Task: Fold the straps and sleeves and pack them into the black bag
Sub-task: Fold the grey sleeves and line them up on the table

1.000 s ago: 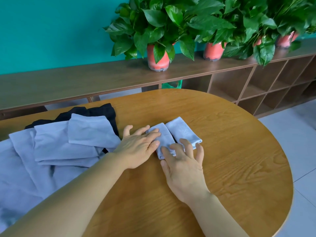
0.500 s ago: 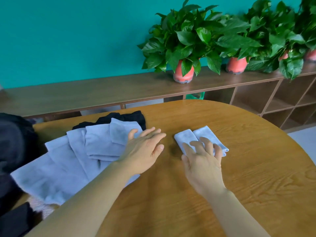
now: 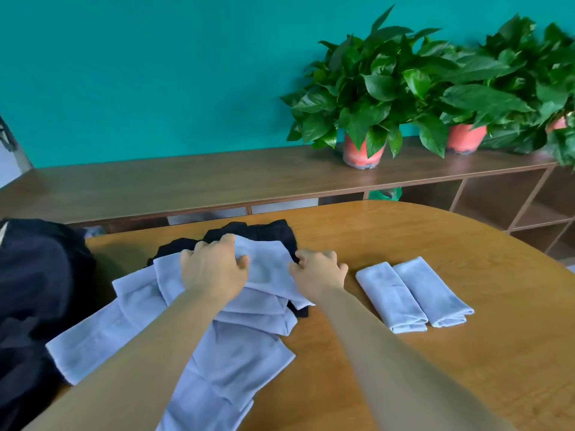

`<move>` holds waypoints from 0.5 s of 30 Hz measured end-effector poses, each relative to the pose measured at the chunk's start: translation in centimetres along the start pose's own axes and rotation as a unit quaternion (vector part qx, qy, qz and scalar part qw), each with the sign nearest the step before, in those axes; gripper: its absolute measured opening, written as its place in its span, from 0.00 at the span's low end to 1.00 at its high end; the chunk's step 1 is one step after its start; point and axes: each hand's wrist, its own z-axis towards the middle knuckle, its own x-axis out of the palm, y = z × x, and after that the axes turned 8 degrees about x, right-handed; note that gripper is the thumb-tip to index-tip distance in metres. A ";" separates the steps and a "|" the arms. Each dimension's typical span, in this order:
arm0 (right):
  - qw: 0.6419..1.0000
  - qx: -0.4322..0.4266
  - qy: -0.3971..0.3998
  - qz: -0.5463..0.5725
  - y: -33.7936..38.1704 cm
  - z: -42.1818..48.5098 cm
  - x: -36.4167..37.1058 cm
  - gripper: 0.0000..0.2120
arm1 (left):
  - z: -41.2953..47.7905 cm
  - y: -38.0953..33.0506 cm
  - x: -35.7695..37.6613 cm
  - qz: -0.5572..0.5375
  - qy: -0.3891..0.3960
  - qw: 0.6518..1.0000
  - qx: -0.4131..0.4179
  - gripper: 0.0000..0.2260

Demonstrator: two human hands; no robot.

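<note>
A pile of light grey sleeves (image 3: 217, 343) lies on the left half of the round wooden table (image 3: 466, 353). My left hand (image 3: 213, 267) lies on the topmost grey sleeve (image 3: 269, 269) with its fingers curled into the far edge. At that sleeve's right edge, my right hand (image 3: 317, 270) has its fingers curled on the cloth. A folded grey sleeve (image 3: 412, 295) lies alone to the right, touched by neither hand. Black straps (image 3: 258, 230) show behind the pile. The black bag (image 3: 34, 293) sits at the far left.
A long wooden shelf unit (image 3: 217, 178) runs behind the table against the teal wall, carrying potted plants (image 3: 370, 98) in red pots. Open shelf compartments stand at the right. The table's rounded edge curves down the right side.
Both hands left the folded sleeve and moved left onto the pile, now taking hold of the top sleeve. The view has swung left, bringing the black bag into sight.
</note>
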 end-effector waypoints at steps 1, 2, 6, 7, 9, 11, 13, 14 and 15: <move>1.000 0.016 0.007 0.007 0.2 0.4 0.1 0.13 | 0.3 -0.1 0.1 -0.003 0.002 1.000 -0.002 0.09; 0.999 0.030 0.011 0.012 0.3 0.7 0.3 0.12 | 0.6 -0.2 0.2 -0.015 0.003 1.000 -0.002 0.08; 0.996 0.071 0.026 0.050 0.6 0.9 0.3 0.06 | 0.9 -0.5 0.6 -0.190 -0.020 0.982 0.013 0.16; 0.993 0.085 0.028 0.074 0.6 0.8 0.0 0.03 | 0.8 -0.7 0.4 -0.254 -0.033 0.966 0.019 0.16; 0.981 0.113 0.031 0.153 0.6 0.2 -1.0 0.13 | 0.4 -1.2 -0.7 -0.338 -0.054 0.938 0.043 0.14; 0.950 0.122 0.039 0.285 0.7 -0.6 -2.5 0.22 | -0.3 -1.9 -2.5 -0.373 -0.068 0.923 0.065 0.13; 0.916 0.113 0.050 0.382 1.0 -2.0 -4.5 0.19 | -1.3 -2.8 -4.7 -0.410 -0.065 0.906 0.082 0.14; 0.909 0.104 0.053 0.400 1.1 -2.8 -5.7 0.17 | -1.9 -3.3 -5.8 -0.425 -0.060 0.899 0.088 0.15; 0.906 0.097 0.050 0.408 1.2 -3.7 -6.8 0.15 | -2.5 -3.7 -7.0 -0.436 -0.059 0.893 0.089 0.17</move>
